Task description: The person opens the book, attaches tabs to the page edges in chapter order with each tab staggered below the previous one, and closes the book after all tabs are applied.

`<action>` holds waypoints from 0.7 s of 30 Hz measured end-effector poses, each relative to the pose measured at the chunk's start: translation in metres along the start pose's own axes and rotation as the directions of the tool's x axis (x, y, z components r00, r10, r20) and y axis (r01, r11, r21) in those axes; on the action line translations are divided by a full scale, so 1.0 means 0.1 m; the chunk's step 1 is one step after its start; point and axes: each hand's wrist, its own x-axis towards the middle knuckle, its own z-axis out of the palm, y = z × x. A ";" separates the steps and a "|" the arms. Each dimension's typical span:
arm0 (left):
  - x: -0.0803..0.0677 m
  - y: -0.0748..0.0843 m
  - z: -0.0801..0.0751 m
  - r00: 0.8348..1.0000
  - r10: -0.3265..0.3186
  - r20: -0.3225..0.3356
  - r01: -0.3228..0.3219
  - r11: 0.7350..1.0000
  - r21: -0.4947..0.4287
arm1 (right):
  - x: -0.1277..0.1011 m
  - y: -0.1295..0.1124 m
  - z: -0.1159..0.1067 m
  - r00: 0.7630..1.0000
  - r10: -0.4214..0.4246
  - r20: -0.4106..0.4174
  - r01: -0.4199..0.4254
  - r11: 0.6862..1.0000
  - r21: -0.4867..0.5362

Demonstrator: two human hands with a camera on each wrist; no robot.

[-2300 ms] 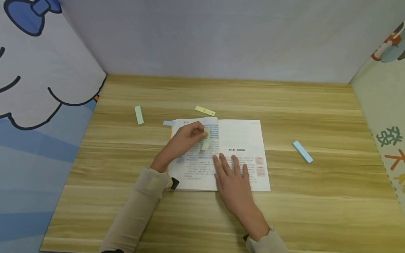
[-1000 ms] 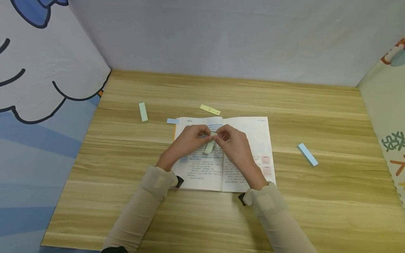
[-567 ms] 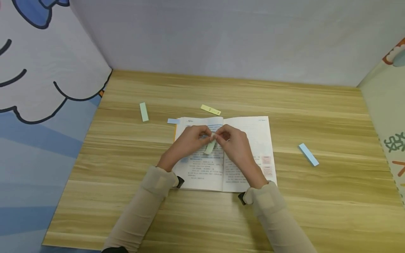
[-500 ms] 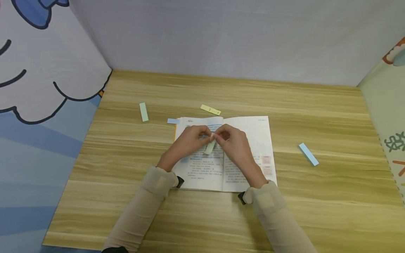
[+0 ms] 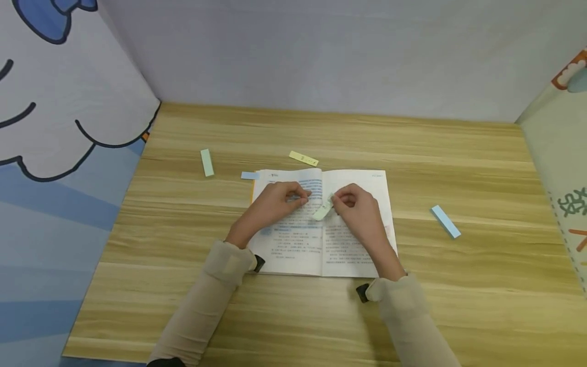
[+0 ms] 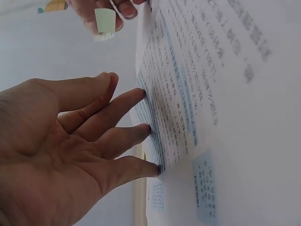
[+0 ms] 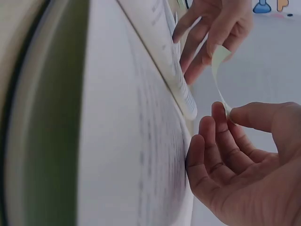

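Currently: right hand point(image 5: 362, 211) pinching green sticky tab point(image 5: 322, 210) above open book point(image 5: 355, 255); left hand point(image 5: 270, 206) relaxed, fingertips point(image 6: 150, 129) pressing left page.

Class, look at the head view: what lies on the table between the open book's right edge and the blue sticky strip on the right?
Nothing: in the head view, only bare wooden table separates the open book from the blue sticky strip.

Light wood-grain desk point(image 5: 321, 326), with an open book point(image 5: 357, 244) lying flat on it. Around the book: a green sticky strip point(image 5: 207, 162) off to its far left, a small blue tab point(image 5: 249, 175) at its top-left corner, a yellow strip point(image 5: 303, 158) just behind it, and a blue strip point(image 5: 445, 221) well to its right.
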 end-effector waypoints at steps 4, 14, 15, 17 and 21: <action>0.00 -0.01 0.00 1.000 -0.003 -0.001 0.003 1.000 0.002 | -0.09 0.16 -0.13 0.995 0.080 -0.059 -0.074 0.993 0.093; 0.01 0.02 -0.04 0.998 0.057 0.006 -0.057 0.993 0.100 | -0.28 0.44 -0.35 0.963 0.226 -0.147 -0.178 0.943 0.283; 0.02 0.03 -0.05 0.998 0.067 0.003 -0.067 0.990 0.128 | -0.30 0.45 -0.36 0.959 0.234 -0.157 -0.182 0.940 0.290; 0.04 0.05 -0.06 0.996 0.089 -0.002 -0.087 0.979 0.182 | -0.32 0.47 -0.37 0.951 0.251 -0.179 -0.191 0.935 0.299; 0.08 0.07 -0.06 0.991 0.130 0.013 -0.129 0.961 0.243 | -0.37 0.49 -0.39 0.941 0.267 -0.210 -0.195 0.931 0.309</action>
